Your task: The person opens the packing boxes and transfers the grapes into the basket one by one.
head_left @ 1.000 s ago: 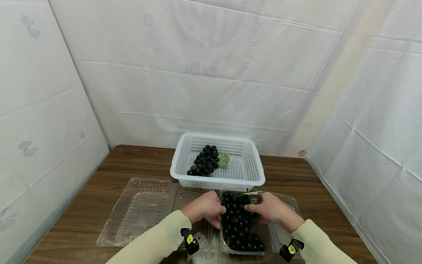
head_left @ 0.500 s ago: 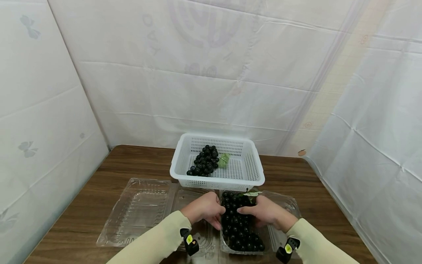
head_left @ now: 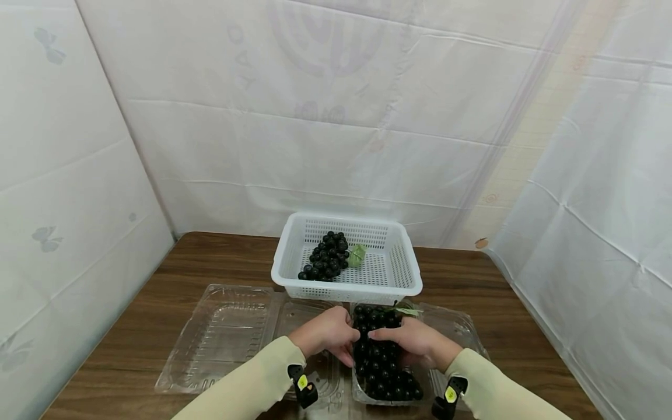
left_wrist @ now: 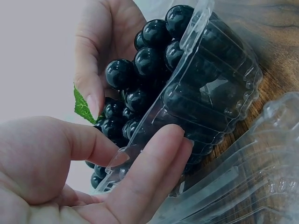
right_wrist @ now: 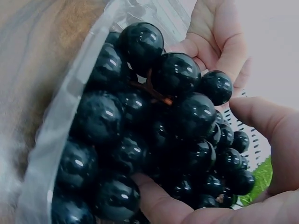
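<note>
A bunch of black grapes (head_left: 375, 356) with a green leaf (head_left: 406, 311) at its far end lies in a clear plastic clamshell box (left_wrist: 233, 70). My left hand (head_left: 329, 333) pinches the box's left wall, thumb over the rim and fingers along the outside. From the right, my right hand (head_left: 420, 341) grips the bunch. In the right wrist view its thumb (right_wrist: 261, 116) is over the top grapes and a finger (right_wrist: 159, 203) reaches in among the lower ones. The other fingertips are hidden by the grapes.
A white perforated basket (head_left: 391, 286) behind the box holds another bunch of grapes (head_left: 326, 256) with a leaf. To the left, a second clear clamshell (head_left: 231, 335) lies opened out on the wooden table (head_left: 220, 251). The first box's lid (head_left: 454, 326) spreads rightward.
My right hand has moved left across the bunch, its thumb now near my left hand. The leaf at the top has shifted and tilted. My left hand has stayed at the wall.
</note>
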`<state>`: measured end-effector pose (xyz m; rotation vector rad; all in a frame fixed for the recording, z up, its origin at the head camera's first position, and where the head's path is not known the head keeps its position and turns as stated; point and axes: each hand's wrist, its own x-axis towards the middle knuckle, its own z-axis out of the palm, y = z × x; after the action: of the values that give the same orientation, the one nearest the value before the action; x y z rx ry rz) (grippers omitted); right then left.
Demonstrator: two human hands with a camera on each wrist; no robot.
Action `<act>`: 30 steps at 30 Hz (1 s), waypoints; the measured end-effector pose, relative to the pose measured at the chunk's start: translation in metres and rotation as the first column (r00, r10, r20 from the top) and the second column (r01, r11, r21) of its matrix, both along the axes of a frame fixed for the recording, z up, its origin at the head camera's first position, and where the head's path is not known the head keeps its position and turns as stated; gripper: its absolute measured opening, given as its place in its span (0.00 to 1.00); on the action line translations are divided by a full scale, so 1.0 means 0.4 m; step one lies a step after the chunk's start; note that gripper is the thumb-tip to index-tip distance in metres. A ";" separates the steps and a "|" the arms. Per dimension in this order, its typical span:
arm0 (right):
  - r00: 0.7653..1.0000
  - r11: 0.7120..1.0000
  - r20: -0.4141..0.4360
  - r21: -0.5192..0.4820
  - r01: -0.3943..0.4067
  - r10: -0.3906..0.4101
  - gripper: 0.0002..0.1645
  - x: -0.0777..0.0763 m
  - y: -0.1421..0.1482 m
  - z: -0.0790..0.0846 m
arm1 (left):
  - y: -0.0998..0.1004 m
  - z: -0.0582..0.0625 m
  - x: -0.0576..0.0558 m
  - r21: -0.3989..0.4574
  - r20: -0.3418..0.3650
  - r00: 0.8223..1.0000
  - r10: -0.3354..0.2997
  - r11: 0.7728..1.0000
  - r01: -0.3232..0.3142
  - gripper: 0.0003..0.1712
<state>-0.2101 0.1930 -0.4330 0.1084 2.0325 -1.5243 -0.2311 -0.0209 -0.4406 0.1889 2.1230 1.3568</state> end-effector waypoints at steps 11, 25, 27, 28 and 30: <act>1.000 0.998 -0.011 -0.053 0.022 -0.022 0.35 -0.005 -0.012 -0.030 | 0.003 -0.003 -0.001 -0.019 -0.019 1.000 -0.006 1.000 0.006 0.09; 0.967 0.970 -0.089 0.037 0.241 -0.237 0.69 0.006 -0.054 -0.058 | -0.001 -0.008 -0.008 -0.008 -0.006 1.000 0.004 1.000 -0.004 0.06; 0.958 0.961 -0.102 0.044 0.273 -0.267 0.72 0.009 -0.058 -0.063 | 0.000 -0.008 -0.008 -0.009 -0.006 1.000 0.005 1.000 -0.005 0.09; 0.954 0.957 -0.106 0.046 0.286 -0.280 0.72 0.010 -0.060 -0.065 | 0.001 -0.007 -0.007 -0.008 -0.005 1.000 0.006 1.000 -0.006 0.09; 0.948 0.952 -0.118 0.052 0.303 -0.295 0.65 0.012 -0.064 -0.068 | 0.003 -0.007 -0.005 -0.004 -0.012 1.000 0.009 1.000 -0.009 0.08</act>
<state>-0.2051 0.1674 -0.4601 0.3855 2.2365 -1.6710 -0.2331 -0.0197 -0.4434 0.1870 2.1392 1.3592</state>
